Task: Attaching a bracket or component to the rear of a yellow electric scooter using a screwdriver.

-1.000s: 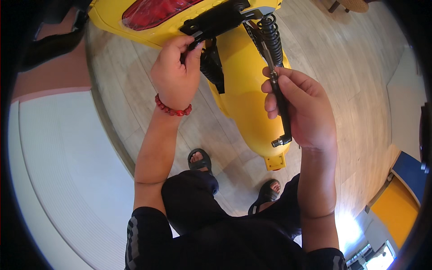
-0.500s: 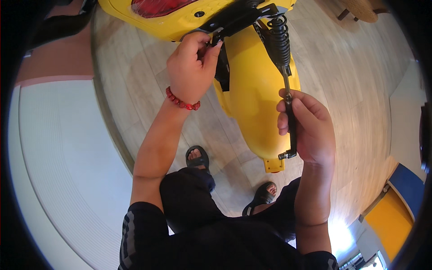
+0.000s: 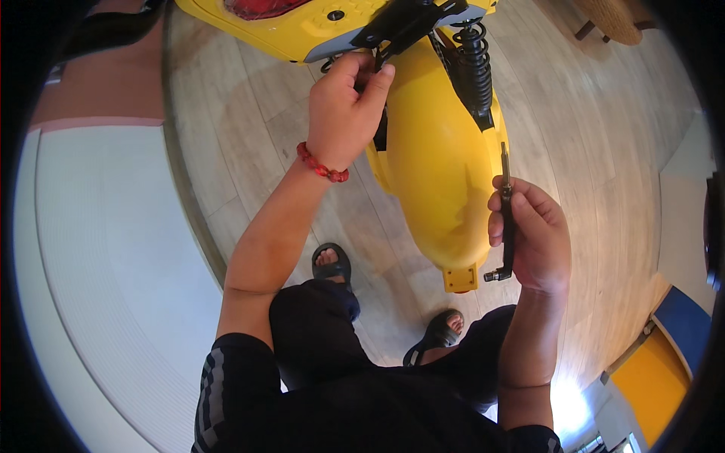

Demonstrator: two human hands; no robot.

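My left hand [image 3: 346, 113], with a red bead bracelet [image 3: 322, 163] at the wrist, pinches the lower edge of a black bracket [image 3: 408, 29]. This bracket sits under the tail of a yellow scooter [image 3: 294, 34]; anything small between the fingertips is hidden. My right hand [image 3: 536, 230] is closed around a black-handled screwdriver [image 3: 507, 226], its thin metal shaft pointing away from me and its near end bent sideways into a metal socket. The shaft's tip is free in the air, right of the yellow rear fender [image 3: 438, 158] and below a black coil-spring shock absorber [image 3: 474, 68].
A red tail light [image 3: 260, 6] is set in the scooter's body. On the left is a white ridged platform [image 3: 113, 264]. A wooden stool [image 3: 612, 19] stands at the far right, and a yellow and blue panel [image 3: 649, 392] at the near right. My sandalled feet are on the wood-look floor [image 3: 249, 98].
The screwdriver has come away from the shock absorber's lower end, moving right and toward me. My left hand has shifted slightly right along with the scooter in the view, still pinching at the bracket.
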